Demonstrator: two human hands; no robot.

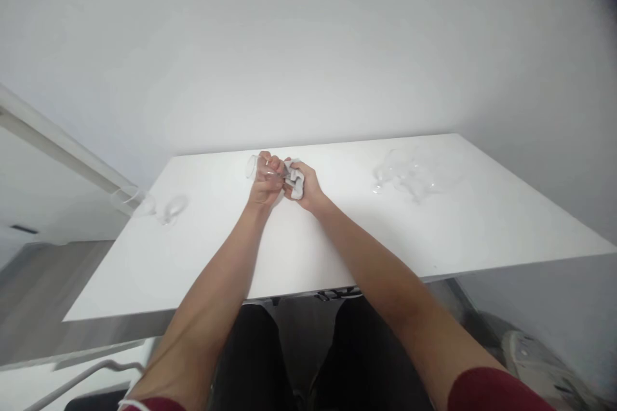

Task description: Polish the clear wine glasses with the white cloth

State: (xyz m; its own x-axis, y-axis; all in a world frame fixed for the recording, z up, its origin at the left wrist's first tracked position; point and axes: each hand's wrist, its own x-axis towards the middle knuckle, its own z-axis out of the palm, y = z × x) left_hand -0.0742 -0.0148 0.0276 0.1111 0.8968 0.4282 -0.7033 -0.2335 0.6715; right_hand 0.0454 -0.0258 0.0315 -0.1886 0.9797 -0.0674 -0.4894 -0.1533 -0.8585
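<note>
My left hand (267, 181) is closed round a clear drinking glass (254, 167), which lies tilted with its mouth toward the left, above the white table (308, 250). My right hand (303, 185) is closed on a small white cloth (294, 178) and presses it against the glass next to my left fingers. Both hands meet over the far middle of the table, forearms stretched out in front of me.
Two clear glasses (154, 205) stand at the table's left edge. Several more clear glasses (409, 176) are grouped at the far right. A white wall rises behind the table. My dark-trousered legs are under the front edge.
</note>
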